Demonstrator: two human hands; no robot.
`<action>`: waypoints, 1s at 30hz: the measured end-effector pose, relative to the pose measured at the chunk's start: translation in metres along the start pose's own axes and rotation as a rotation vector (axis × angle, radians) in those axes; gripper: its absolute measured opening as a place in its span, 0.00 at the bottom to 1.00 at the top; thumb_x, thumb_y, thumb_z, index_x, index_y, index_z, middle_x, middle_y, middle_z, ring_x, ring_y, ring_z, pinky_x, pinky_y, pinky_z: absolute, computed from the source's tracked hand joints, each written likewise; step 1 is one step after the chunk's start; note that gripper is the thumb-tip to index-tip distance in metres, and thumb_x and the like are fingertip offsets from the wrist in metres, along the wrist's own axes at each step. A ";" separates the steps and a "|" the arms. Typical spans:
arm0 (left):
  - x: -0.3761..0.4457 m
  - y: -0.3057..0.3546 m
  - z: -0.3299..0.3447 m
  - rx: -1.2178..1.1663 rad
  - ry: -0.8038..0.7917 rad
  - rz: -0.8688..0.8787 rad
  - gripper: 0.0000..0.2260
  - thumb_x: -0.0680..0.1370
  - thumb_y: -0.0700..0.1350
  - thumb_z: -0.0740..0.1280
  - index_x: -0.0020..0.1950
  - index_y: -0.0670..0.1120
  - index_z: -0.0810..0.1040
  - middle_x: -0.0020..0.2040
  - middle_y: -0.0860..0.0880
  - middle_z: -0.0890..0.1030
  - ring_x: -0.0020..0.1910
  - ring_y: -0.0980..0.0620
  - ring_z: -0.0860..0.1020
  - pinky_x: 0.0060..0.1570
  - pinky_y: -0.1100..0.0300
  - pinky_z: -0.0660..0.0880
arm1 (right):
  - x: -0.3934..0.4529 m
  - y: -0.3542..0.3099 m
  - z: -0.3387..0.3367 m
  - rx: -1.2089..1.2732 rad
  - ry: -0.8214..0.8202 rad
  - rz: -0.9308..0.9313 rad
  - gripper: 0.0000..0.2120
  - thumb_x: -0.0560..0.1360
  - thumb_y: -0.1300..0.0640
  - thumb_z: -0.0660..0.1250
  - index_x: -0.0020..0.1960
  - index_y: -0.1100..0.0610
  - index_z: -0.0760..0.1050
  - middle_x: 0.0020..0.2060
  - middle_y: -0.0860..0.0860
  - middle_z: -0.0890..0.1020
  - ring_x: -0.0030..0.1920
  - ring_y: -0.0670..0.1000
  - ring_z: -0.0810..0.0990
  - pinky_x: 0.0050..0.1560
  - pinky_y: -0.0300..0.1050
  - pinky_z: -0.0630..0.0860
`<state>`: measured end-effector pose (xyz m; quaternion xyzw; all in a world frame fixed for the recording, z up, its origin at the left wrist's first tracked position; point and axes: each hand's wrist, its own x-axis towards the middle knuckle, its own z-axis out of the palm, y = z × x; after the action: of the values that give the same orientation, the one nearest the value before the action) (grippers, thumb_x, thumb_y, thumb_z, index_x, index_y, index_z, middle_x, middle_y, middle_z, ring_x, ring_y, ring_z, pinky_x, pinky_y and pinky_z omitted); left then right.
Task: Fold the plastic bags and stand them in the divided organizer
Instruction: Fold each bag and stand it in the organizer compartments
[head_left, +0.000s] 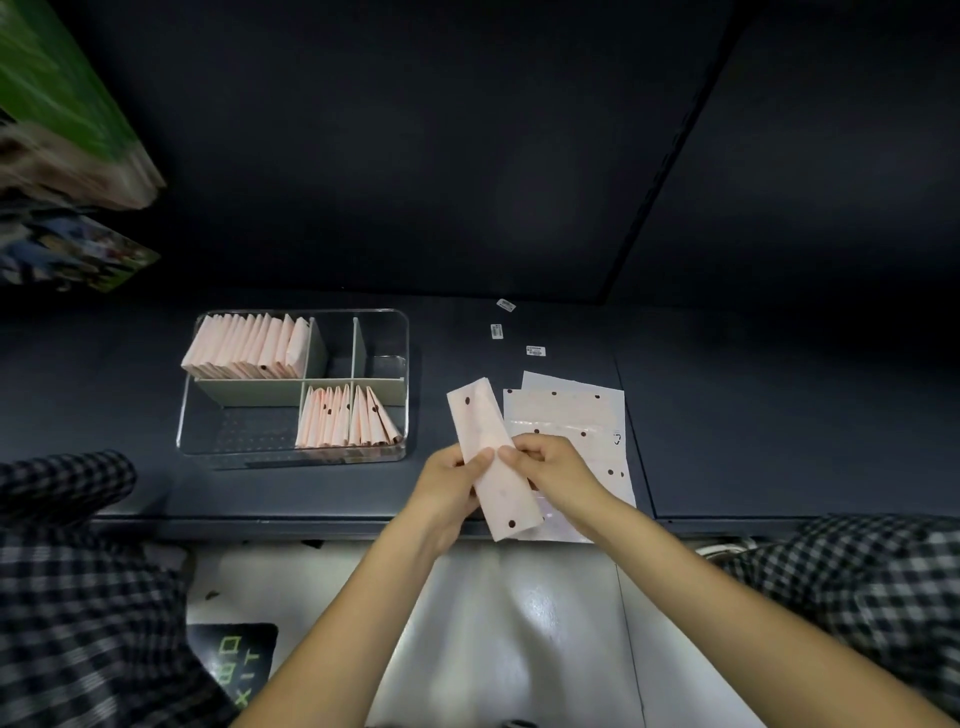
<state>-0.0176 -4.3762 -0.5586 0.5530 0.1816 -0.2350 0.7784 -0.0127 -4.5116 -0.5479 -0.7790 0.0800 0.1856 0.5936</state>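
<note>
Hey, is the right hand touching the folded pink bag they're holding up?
Touching. The head view shows the right hand pinching the folded bag at its edge, opposite the left hand.

The clear divided organizer (293, 384) has room in its front-left compartment and the two small back-right cells; folded pink bags (247, 345) fill the back-left, more bags (348, 418) the front-right. Bare dark shelf lies between organizer and flat bag stack (571, 410). Three small labels (535, 351) lie behind the stack.
</note>
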 end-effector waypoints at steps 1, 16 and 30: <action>0.000 0.002 -0.001 -0.008 -0.007 0.009 0.08 0.80 0.38 0.61 0.56 0.40 0.77 0.48 0.43 0.83 0.45 0.50 0.82 0.44 0.59 0.79 | 0.001 0.001 -0.002 0.018 0.015 0.002 0.07 0.78 0.60 0.64 0.43 0.61 0.79 0.37 0.52 0.80 0.39 0.49 0.77 0.43 0.42 0.73; 0.001 0.025 -0.015 0.120 0.126 0.140 0.06 0.75 0.35 0.69 0.41 0.44 0.81 0.33 0.50 0.83 0.33 0.57 0.79 0.35 0.67 0.78 | 0.011 -0.008 -0.021 0.270 -0.055 0.055 0.06 0.75 0.66 0.66 0.46 0.58 0.81 0.43 0.52 0.85 0.42 0.48 0.84 0.41 0.38 0.79; 0.001 0.034 -0.012 -0.043 0.010 0.117 0.10 0.80 0.45 0.62 0.49 0.44 0.82 0.42 0.46 0.84 0.39 0.54 0.82 0.38 0.63 0.78 | 0.012 -0.010 -0.018 0.312 0.005 -0.148 0.13 0.75 0.74 0.58 0.39 0.61 0.75 0.25 0.45 0.77 0.30 0.41 0.77 0.31 0.31 0.72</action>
<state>0.0022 -4.3556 -0.5370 0.5470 0.1579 -0.1823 0.8017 0.0055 -4.5243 -0.5393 -0.6817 0.0517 0.1249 0.7190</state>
